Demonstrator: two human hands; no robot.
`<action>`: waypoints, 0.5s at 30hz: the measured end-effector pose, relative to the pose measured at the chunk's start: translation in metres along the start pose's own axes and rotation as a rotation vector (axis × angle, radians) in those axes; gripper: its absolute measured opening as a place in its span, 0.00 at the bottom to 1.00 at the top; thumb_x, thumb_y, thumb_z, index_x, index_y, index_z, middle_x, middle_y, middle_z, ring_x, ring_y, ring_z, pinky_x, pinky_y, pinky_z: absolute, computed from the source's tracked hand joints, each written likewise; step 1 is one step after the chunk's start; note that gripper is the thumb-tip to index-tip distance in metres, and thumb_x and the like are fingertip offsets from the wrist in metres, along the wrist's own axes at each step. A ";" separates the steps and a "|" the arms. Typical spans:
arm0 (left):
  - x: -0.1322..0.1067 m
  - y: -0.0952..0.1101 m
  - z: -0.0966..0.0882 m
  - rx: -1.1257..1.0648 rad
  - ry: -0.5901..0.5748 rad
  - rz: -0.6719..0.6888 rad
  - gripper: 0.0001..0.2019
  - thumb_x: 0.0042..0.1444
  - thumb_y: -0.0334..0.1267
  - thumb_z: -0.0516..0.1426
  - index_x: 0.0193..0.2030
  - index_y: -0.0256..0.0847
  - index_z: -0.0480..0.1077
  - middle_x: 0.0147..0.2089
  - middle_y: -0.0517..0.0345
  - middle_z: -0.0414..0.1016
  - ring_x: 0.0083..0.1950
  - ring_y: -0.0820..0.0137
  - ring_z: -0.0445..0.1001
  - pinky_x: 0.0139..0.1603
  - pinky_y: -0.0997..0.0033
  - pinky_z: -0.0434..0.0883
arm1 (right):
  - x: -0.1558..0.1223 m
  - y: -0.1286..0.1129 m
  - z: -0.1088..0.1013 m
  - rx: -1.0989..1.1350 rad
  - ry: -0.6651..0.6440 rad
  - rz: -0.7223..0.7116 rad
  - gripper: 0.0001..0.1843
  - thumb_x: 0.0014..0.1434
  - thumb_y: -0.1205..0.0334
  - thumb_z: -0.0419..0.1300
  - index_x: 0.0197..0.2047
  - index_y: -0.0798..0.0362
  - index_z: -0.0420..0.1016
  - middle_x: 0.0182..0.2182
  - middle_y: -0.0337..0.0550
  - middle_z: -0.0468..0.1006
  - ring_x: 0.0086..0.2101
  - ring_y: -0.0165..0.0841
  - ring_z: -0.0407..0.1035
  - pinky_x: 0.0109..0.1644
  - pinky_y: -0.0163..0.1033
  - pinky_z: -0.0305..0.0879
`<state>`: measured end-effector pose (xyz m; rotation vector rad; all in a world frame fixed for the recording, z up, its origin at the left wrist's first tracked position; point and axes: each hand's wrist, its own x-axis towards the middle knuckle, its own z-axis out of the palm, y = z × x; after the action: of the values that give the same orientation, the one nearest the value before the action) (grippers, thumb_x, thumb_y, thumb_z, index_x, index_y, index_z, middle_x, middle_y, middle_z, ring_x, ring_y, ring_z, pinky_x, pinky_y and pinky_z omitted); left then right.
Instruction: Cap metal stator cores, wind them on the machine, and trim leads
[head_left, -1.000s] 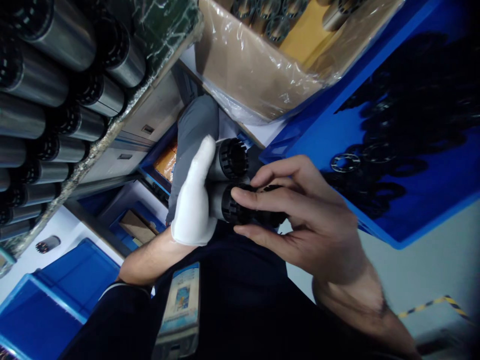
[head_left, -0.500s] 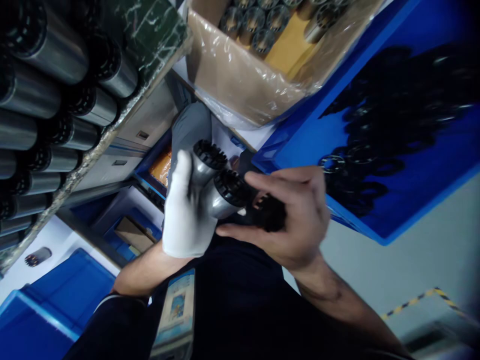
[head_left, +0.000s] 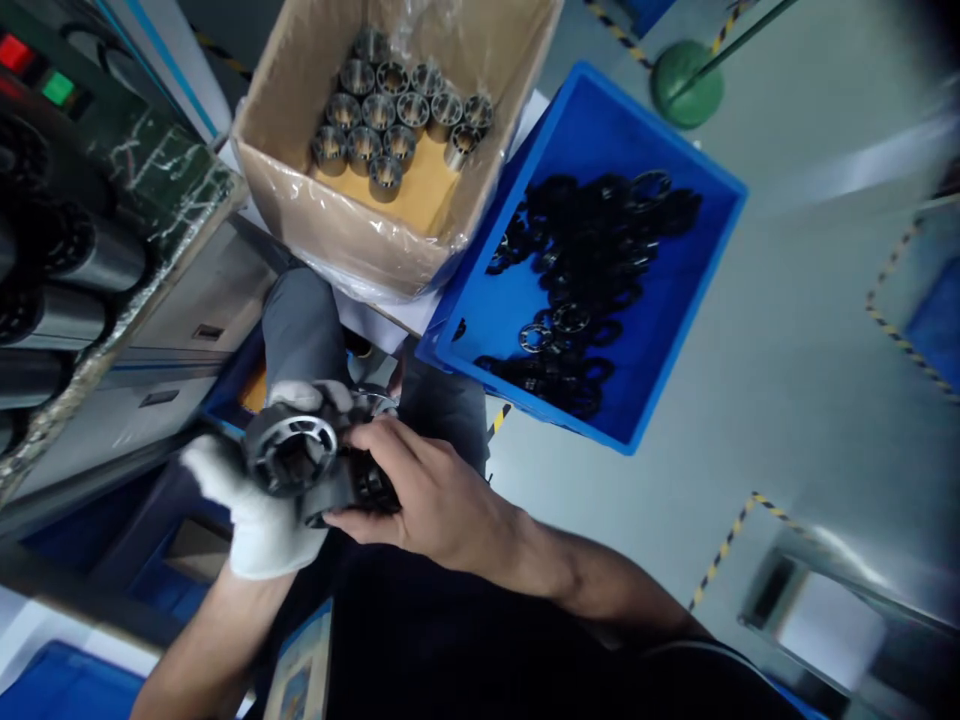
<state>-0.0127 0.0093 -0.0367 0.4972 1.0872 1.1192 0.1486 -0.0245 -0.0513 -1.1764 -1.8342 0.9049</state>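
Note:
My left hand (head_left: 262,525), in a white glove, is closed around metal cylinders at the lower left of centre. One metal cylinder (head_left: 294,450) turns its round slotted end towards me; a second cylinder (head_left: 330,492) lies just below and right of it. Bare, my right hand (head_left: 439,490) closes its thumb and fingers on a black toothed ring (head_left: 371,480) at the end of that second cylinder. Whether the ring is seated on the cylinder cannot be told. Part of another metal piece shows behind the right fingertips, mostly hidden.
A plastic-lined cardboard box (head_left: 337,225) ahead holds several upright metal cylinders. Right of it stands a blue bin (head_left: 686,330) with a heap of black rings (head_left: 592,250). More cylinders (head_left: 97,250) stand on the green bench top (head_left: 169,180) at left. A green round base (head_left: 686,85) stands on the floor.
My view has swung to the right, so box and bin show more fully. The cylinders in my left hand have turned, with one slotted end now facing me. My right hand has closed in against them.

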 end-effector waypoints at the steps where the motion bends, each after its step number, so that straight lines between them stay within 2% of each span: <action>1: 0.000 -0.005 0.004 -0.058 0.091 -0.059 0.34 0.57 0.80 0.69 0.43 0.49 0.82 0.48 0.56 0.87 0.63 0.49 0.85 0.70 0.50 0.85 | -0.001 -0.001 -0.002 -0.074 0.023 -0.010 0.28 0.80 0.40 0.66 0.68 0.53 0.73 0.56 0.53 0.89 0.52 0.44 0.88 0.52 0.44 0.87; 3: 0.000 -0.014 0.010 -0.156 0.259 -0.279 0.28 0.67 0.71 0.68 0.47 0.46 0.84 0.47 0.52 0.89 0.59 0.50 0.87 0.64 0.54 0.87 | -0.004 0.000 -0.018 -0.127 0.057 0.001 0.29 0.82 0.40 0.64 0.74 0.50 0.70 0.60 0.52 0.89 0.54 0.44 0.88 0.52 0.44 0.87; 4: 0.000 -0.018 0.010 -0.175 0.299 -0.422 0.26 0.73 0.68 0.64 0.49 0.44 0.84 0.46 0.51 0.89 0.55 0.51 0.89 0.59 0.55 0.89 | -0.004 0.002 -0.032 -0.112 0.077 0.026 0.25 0.83 0.42 0.62 0.72 0.48 0.71 0.59 0.48 0.89 0.51 0.42 0.88 0.51 0.43 0.87; 6: 0.003 -0.023 0.008 -0.172 0.346 -0.641 0.27 0.82 0.62 0.54 0.52 0.41 0.83 0.43 0.50 0.88 0.45 0.55 0.90 0.47 0.56 0.90 | -0.003 0.015 -0.068 -0.069 0.119 0.100 0.14 0.85 0.47 0.57 0.62 0.45 0.76 0.51 0.42 0.89 0.43 0.37 0.87 0.47 0.43 0.83; 7: 0.005 -0.025 0.006 -0.154 0.361 -0.701 0.27 0.84 0.59 0.51 0.53 0.40 0.83 0.43 0.50 0.88 0.42 0.57 0.90 0.42 0.57 0.90 | -0.001 0.026 -0.087 -0.084 0.126 0.152 0.12 0.86 0.52 0.54 0.57 0.46 0.77 0.47 0.41 0.88 0.39 0.36 0.84 0.46 0.43 0.81; 9: 0.009 -0.028 0.001 -0.118 0.360 -0.711 0.25 0.85 0.57 0.50 0.55 0.40 0.81 0.44 0.50 0.88 0.40 0.59 0.91 0.36 0.61 0.88 | 0.008 0.058 -0.116 -0.221 0.042 0.240 0.12 0.84 0.60 0.53 0.52 0.47 0.79 0.45 0.42 0.86 0.37 0.35 0.81 0.46 0.43 0.77; 11: 0.011 -0.030 -0.003 -0.093 0.325 -0.651 0.23 0.85 0.55 0.51 0.55 0.40 0.80 0.42 0.51 0.87 0.38 0.61 0.90 0.31 0.67 0.85 | 0.020 0.097 -0.129 -0.512 -0.128 0.336 0.13 0.77 0.67 0.54 0.50 0.49 0.81 0.48 0.47 0.85 0.42 0.39 0.81 0.51 0.45 0.76; 13: 0.011 -0.031 -0.006 -0.084 0.261 -0.601 0.23 0.85 0.55 0.50 0.50 0.40 0.78 0.37 0.53 0.83 0.35 0.61 0.88 0.23 0.72 0.79 | 0.034 0.137 -0.127 -0.648 -0.200 0.411 0.14 0.74 0.67 0.58 0.56 0.53 0.83 0.53 0.54 0.85 0.47 0.46 0.82 0.53 0.49 0.76; 15: 0.009 -0.031 -0.007 -0.088 0.181 -0.558 0.23 0.83 0.57 0.52 0.45 0.41 0.76 0.33 0.55 0.78 0.32 0.61 0.85 0.16 0.72 0.72 | 0.047 0.169 -0.117 -0.692 -0.248 0.455 0.19 0.73 0.61 0.65 0.64 0.56 0.82 0.59 0.60 0.85 0.49 0.51 0.82 0.54 0.52 0.78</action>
<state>-0.0037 0.0036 -0.0683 0.0106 1.2292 0.7199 0.3035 0.0920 -0.1328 -2.0449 -2.2108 0.6811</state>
